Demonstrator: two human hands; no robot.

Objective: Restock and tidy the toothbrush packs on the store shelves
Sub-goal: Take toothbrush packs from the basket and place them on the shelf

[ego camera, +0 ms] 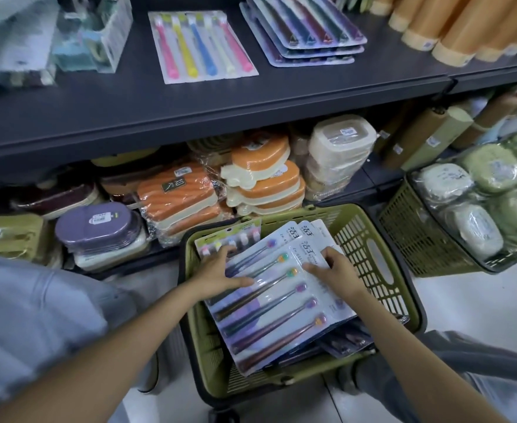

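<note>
A green basket (370, 257) on the floor holds a stack of toothbrush packs (269, 312) with dark handles, tilted on top of each other. My left hand (220, 271) lies on the left edge of the top pack, thumb along its face and fingers curled at the edge. My right hand (333, 265) grips the pack's upper right part, fingers bent over the card. On the dark upper shelf (190, 105) lie a pack of bright coloured toothbrushes (202, 47) and a stack of dark toothbrush packs (306, 29).
The lower shelf is packed with orange soap boxes (174, 196), a purple box (95, 227) and beige containers (339, 141). A second green basket (434, 239) with wrapped goods stands at the right. Orange tubes (452, 25) lie at the upper right. My knee (464, 361) is beside the basket.
</note>
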